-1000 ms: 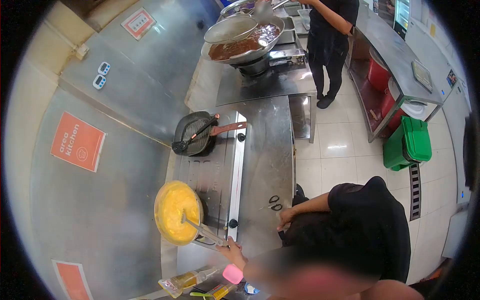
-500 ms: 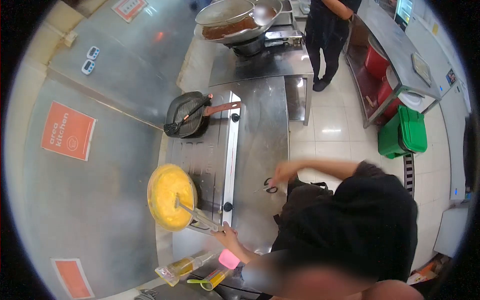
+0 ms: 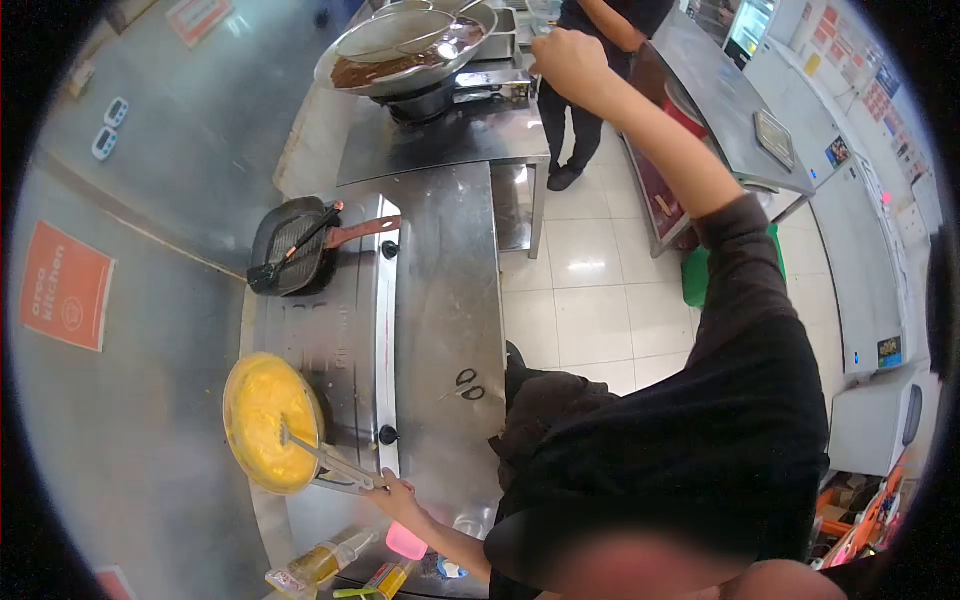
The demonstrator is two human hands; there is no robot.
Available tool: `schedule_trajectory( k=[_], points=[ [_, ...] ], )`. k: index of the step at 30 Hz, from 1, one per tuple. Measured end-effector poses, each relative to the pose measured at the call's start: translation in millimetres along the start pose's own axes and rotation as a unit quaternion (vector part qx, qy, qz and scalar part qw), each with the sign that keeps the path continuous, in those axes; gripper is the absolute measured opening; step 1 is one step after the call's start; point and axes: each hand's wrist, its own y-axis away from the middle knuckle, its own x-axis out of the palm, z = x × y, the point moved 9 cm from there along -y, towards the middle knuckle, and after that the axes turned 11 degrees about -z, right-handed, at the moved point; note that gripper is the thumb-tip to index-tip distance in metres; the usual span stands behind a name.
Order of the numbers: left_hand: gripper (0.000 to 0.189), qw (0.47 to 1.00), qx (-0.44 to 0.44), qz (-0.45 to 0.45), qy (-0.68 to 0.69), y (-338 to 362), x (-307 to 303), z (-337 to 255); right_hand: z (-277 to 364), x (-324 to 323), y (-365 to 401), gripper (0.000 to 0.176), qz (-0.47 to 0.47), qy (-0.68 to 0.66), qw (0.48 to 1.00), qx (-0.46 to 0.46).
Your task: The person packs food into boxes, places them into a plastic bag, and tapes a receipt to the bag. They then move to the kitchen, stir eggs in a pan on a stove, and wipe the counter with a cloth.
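Note:
My left hand (image 3: pixel 393 495) is closed around the handle end of long grey metal tongs (image 3: pixel 340 466), whose tip rests in a thick yellow mixture (image 3: pixel 265 410) inside a round metal pan (image 3: pixel 230 440). My right hand (image 3: pixel 575 65) is raised at the top of the view, its fingers curled; I cannot make out whether anything is in them. Black-handled scissors (image 3: pixel 467 385) lie on the steel counter (image 3: pixel 440 300), well away from both hands. Close to my left forearm are a pink cup (image 3: pixel 406 541) and a clear bottle of yellowish liquid (image 3: pixel 320 562).
A black grill pan (image 3: pixel 290 245) with a brush-like utensil across it sits on the stove (image 3: pixel 330 330). Beyond stands a wok (image 3: pixel 400 80) of brown food with a strainer over it. A person in dark clothes (image 3: pixel 572 130) stands near the far counter; a green bin (image 3: pixel 697 278) is partly hidden.
My right hand has left the scissors on the counter and swung up and away to the far end. My left hand keeps hold of the tongs. The whole view has shifted.

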Motion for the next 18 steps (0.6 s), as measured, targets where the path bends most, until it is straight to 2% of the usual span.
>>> schedule_trajectory(
  k=[2, 5, 7, 8, 9, 10, 11, 13, 15, 16, 18],
  points=[
    [0.072, 1.000, 0.014, 0.027, 0.004, 0, 2, -2, 3, 4, -2, 0.027, -0.003, -0.006, 1.000, 0.011],
    [0.078, 1.000, -0.003, 0.018, -0.013, 4, 2, -4, -3, 7, -5, 0.027, 0.007, 0.002, 0.999, 0.038],
    [0.072, 1.000, -0.012, 0.011, -0.010, 5, 2, -4, -13, 3, -4, 0.027, -0.015, -0.021, 0.999, 0.037],
    [0.067, 1.000, -0.022, 0.005, -0.009, 6, 0, -3, -11, -13, 4, 0.034, -0.113, -0.035, 0.993, -0.010],
    [0.067, 1.000, -0.022, 0.008, -0.009, 7, 0, -5, -11, -28, 7, 0.034, -0.112, -0.032, 0.993, -0.010],
    [0.068, 1.000, -0.028, 0.005, 0.000, 9, 0, -6, -14, -27, 16, 0.041, 0.052, -0.180, 0.980, 0.069],
    [0.069, 0.999, -0.033, 0.002, 0.011, 10, 1, -7, -4, -22, 37, 0.049, 0.211, -0.319, 0.913, 0.144],
    [0.073, 1.000, -0.016, 0.006, 0.015, 9, 3, -7, 5, -37, 69, 0.058, 0.214, -0.449, 0.853, 0.158],
    [0.077, 1.000, 0.005, 0.008, 0.021, 5, 3, -6, -1, -52, 94, 0.059, 0.212, -0.509, 0.802, 0.230],
    [0.076, 1.000, 0.007, 0.004, 0.017, 3, 2, -2, -6, -60, 103, 0.059, 0.205, -0.510, 0.804, 0.230],
    [0.075, 1.000, 0.013, 0.010, 0.015, 1, 2, -2, -29, -70, 128, 0.057, 0.154, -0.598, 0.713, 0.332]
  ],
)
